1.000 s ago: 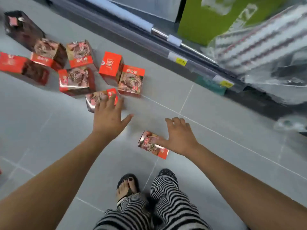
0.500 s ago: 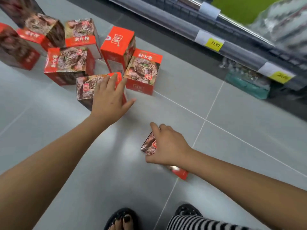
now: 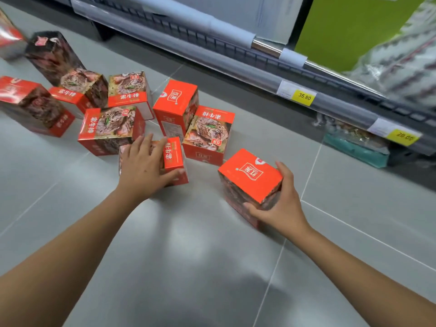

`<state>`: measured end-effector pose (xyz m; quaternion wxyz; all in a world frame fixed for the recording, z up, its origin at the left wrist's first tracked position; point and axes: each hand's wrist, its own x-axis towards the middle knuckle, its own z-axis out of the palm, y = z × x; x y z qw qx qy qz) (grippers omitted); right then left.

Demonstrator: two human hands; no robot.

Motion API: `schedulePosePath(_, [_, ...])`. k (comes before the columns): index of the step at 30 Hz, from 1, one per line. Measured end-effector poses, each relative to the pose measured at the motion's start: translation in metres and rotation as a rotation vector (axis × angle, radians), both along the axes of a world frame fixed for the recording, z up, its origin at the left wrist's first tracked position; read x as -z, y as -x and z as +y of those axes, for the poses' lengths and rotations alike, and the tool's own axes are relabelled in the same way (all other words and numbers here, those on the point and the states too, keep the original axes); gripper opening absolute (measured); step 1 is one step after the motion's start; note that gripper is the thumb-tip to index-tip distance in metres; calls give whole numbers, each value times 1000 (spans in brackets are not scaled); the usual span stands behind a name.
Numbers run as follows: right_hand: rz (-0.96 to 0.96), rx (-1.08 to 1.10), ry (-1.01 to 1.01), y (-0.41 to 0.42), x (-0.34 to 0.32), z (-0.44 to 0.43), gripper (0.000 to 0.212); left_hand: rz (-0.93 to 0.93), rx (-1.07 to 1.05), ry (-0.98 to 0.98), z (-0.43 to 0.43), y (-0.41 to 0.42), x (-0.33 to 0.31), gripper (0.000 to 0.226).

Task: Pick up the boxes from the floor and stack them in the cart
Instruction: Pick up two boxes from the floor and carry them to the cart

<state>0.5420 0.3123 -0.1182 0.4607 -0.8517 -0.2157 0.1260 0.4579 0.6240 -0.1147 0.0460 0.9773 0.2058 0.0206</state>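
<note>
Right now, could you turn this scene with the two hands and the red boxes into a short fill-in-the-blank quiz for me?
1. The right hand grips exactly ____ box.
2. The left hand rests on a second box, which lies on the ____.
3. The yellow price tag nearest the boxes reads ____.
Missing words: one; floor; 35.80.

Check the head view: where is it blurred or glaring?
Head view: right hand and its box sharp; packets top right and the far-left box smeared; soft glare on the floor between the arms; the 35.80 tag reads, the next tag blurs.
</note>
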Motion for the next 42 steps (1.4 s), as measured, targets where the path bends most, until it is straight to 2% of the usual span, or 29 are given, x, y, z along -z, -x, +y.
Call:
schedulePosePath(3, [54,54,-44,6,16,-9,113,119,29,-16,21,-3,-1,112])
schedulePosePath(6, [71,73,-99,8,27,-9,116,205,42,14,32,-7,-3,115])
schedulePosePath(11, [75,70,-134,8,30,-8,121,111,13,23,24,-3,-2,105])
schedulePosePath(14, [91,80,-172,10,33,-10,127,122,-44,78,23,8,-3,105])
schedulePosePath(21, [85,115,-204,16,46,-7,125,147,27,62,21,36,-5,116])
schedulePosePath(24, [69,125,-217,17,48,-6,123,152,39,116,34,52,-7,124])
schedulePosePath(26, [54,124,-224,17,48,-4,123,71,36,212,41,66,-3,127])
schedulePosePath(28, [48,131,-224,18,50,-1,124,19,3,312,41,71,-1,122])
schedulePosePath(30, [45,130,-229,18,50,4,123,30,-5,295,38,67,-6,112])
schedulePosePath(37, [58,125,-232,16,48,8,121,187,157,-118,23,18,-70,90])
schedulePosePath(40, [59,123,-240,16,46,8,121,145,207,-73,6,-7,-67,80])
schedulePosePath(42, [69,121,-238,16,44,7,120,95,197,12,-1,-16,-55,82])
